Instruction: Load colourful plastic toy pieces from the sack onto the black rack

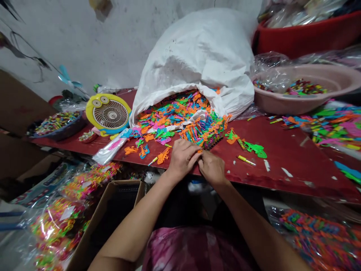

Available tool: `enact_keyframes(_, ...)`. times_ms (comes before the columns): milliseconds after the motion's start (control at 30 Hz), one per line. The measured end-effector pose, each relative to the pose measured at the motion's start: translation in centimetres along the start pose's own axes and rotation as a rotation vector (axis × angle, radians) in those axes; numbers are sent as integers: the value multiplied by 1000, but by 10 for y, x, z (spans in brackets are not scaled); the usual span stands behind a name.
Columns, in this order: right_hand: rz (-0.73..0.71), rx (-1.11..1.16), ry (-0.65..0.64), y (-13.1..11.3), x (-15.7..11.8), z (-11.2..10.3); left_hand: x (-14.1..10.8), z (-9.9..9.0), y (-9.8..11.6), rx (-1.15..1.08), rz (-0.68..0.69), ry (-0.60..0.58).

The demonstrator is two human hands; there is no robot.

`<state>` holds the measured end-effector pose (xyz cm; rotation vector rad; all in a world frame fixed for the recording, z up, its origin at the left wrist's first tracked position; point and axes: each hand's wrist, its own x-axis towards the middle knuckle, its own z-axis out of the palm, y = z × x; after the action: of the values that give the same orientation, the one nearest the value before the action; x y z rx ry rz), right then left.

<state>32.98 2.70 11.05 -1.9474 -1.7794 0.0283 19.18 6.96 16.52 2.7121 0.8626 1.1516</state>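
My left hand (182, 158) and my right hand (212, 167) meet at the front edge of the red table, both with fingers closed. A small orange plastic piece (199, 151) peeks out between their fingertips; the fingers hide most of it. Just beyond stands a dense row of colourful plastic figures (205, 130) set side by side. Loose figures lie about, among them an orange one (163, 156) left of my hands and a green one (255, 149) to the right. A small yellow tube (246, 160) rests near the right hand.
A big white sack (197, 49) spills plastic figures onto the table (282, 150). A yellow fan (109, 114) and a dark basin (63, 130) stand left, a pink basin (304, 103) and a red tub (310, 37) right. Below are a cardboard box (113, 188) and filled bags (59, 222).
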Motion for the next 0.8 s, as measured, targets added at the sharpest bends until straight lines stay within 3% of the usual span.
enact_keyframes(133, 93, -39, -55, -7, 7, -2, 10, -1, -7, 92, 4, -39)
enact_keyframes(267, 123, -4, -26, -5, 10, 2, 19, -9, -15, 176, -8, -113)
enact_keyframes(333, 133, 7, -22, -3, 12, 4, 18, -12, -17, 185, -16, -91)
enact_keyframes(433, 155, 13, -39, -2, 15, 5, 2, -5, -10, 122, -79, 120)
enact_keyframes(533, 158, 27, -55, -4, 17, 4, -26, 17, 2, 50, -269, 440)
enact_keyframes(567, 153, 49, -66, -3, 17, 4, -35, 26, 6, 12, -351, 485)
enact_keyframes(700, 104, 292, -92, 18, 17, -1, -57, 58, 8, -175, -548, 298)
enact_keyframes(800, 217, 454, 122, 53, 29, -7, -51, 68, 3, -150, -605, 238)
